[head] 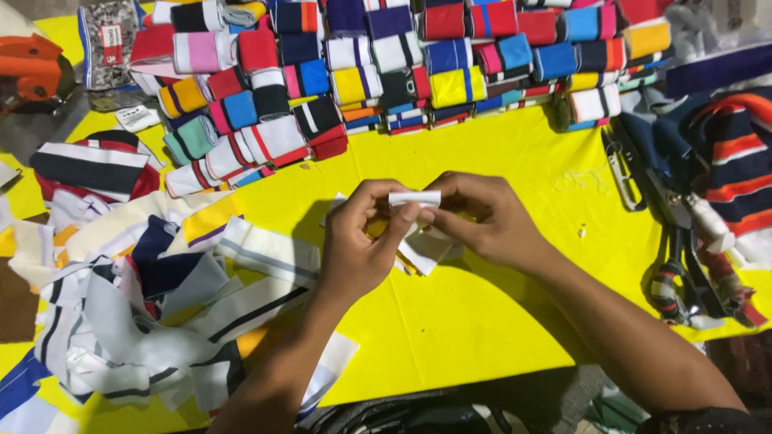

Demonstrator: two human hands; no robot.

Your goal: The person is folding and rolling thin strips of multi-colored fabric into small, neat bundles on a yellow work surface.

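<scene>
Only the head view here, so that's all I'm working from. Both hands are meeting over the middle of the yellow desk [482, 321], and they're pinching a small white strip of cloth [415, 198] between them. The left hand [358, 249] is coming in from below with thumb and forefinger closed on the strip's left end; the right hand [486, 217] is closed on the right end, fingers curled over it. So both grips are clamped on the strip, not loose. It's being held just above the desk, with more white scraps [426, 249] lying right under the hands.

My take on doing this bit well: it looks like a fold or roll is being formed, so I'm keeping the edges lined up and the pinch tight at both ends, otherwise the cloth is going to slip and the fold go crooked. Keeping it low over the desk helps too.

Around it: a loose heap of white, navy and striped cloth pieces [153, 313] to the left, rows of folded colourful bands [402, 64] stacked along the far side, and scissors [679, 265] off to the right, well apart from the hands. An orange tool [28, 68] is sitting at the far left corner; can't tell what it is.
</scene>
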